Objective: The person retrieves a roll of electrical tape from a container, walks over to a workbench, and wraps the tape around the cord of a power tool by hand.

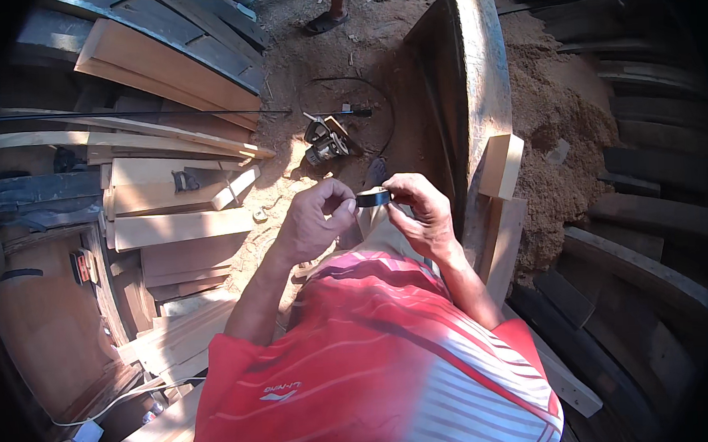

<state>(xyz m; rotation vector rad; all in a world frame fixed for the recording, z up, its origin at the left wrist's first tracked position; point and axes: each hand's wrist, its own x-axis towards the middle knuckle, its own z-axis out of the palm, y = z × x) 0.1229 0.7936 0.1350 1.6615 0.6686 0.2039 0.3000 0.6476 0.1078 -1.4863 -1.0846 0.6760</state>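
Observation:
A small roll of black tape point(374, 199) with a pale core is held out in front of my red shirt, between both hands. My right hand point(426, 217) grips the roll's right side with thumb and fingers. At its left edge my left hand point(314, 221) is closed in a pinch, thumb against fingertips, touching the tape; whether a loose end lies in that pinch is too small to see. On the ground just beyond my hands lies a power tool point(326, 149) with a dark cable point(392, 115).
Stacked boards point(176, 182) fill the left side, with a wooden block point(236, 187) on top. To the right stands a tall plank point(482, 70) with a block point(501, 167) against it, and a sawdust heap point(561, 122) behind. Another person's foot point(327, 21) shows at the top.

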